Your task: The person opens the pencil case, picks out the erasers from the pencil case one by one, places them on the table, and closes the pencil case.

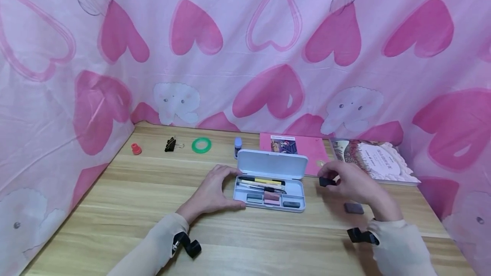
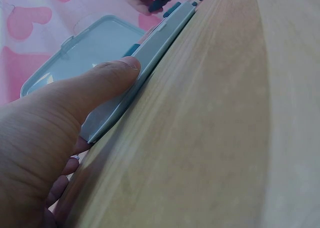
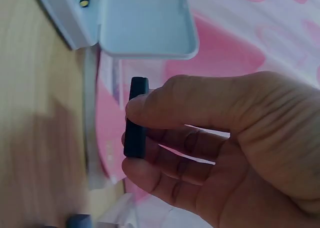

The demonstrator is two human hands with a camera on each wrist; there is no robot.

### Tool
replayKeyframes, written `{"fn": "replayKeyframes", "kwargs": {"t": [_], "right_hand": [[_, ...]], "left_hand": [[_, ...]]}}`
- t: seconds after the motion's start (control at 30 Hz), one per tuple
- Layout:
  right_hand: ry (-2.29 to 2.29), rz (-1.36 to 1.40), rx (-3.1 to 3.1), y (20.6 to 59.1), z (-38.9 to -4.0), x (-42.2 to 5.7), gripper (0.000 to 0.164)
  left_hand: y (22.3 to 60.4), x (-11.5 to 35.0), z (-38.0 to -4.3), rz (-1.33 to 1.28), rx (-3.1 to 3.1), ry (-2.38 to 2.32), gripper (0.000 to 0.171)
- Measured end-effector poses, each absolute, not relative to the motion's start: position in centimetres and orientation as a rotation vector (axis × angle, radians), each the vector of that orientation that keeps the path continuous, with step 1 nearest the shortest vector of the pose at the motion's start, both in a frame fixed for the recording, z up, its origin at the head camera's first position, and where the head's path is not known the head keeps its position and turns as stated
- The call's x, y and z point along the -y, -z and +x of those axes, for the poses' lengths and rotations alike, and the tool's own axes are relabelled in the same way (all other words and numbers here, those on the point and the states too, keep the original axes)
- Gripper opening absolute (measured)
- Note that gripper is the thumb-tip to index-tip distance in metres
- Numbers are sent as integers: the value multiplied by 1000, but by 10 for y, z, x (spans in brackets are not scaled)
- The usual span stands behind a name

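Observation:
A pale blue pencil case (image 1: 273, 165) lies with its lid raised on the wooden table. My left hand (image 1: 211, 191) grips its left end, thumb (image 2: 125, 67) along the front edge and fingers behind. Inside are several pens (image 1: 264, 186) and, in the front row, greenish (image 1: 254, 198), pink (image 1: 271, 198) and dark (image 1: 291, 204) eraser-like blocks. To the right of the case, my right hand (image 1: 349, 182) pinches a black eraser (image 3: 136, 118) between thumb and fingers, above the tabletop. Another dark eraser (image 1: 353, 208) lies on the table below that hand.
Along the back stand a small red object (image 1: 136, 149), a black binder clip (image 1: 170, 144), a green tape roll (image 1: 201, 150) and a blue-capped glue stick (image 1: 238, 145). A pink booklet (image 1: 314, 152) lies behind the case, with a picture-covered book (image 1: 376, 161) to its right.

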State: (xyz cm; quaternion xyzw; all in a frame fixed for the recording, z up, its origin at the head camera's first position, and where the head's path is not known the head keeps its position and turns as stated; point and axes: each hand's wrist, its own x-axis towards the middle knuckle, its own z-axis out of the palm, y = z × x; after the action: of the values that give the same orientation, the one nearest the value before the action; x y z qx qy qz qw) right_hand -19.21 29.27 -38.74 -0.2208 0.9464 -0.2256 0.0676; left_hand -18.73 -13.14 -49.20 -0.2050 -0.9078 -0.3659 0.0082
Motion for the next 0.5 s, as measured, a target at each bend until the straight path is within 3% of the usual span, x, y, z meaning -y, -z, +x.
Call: {"fn": "replayKeyframes", "kwargs": {"t": [0.5], "right_hand": [[606, -589, -2786, 418, -206, -288, 31]], "left_hand": [[492, 131, -188, -644, 2839, 1130, 94]]}}
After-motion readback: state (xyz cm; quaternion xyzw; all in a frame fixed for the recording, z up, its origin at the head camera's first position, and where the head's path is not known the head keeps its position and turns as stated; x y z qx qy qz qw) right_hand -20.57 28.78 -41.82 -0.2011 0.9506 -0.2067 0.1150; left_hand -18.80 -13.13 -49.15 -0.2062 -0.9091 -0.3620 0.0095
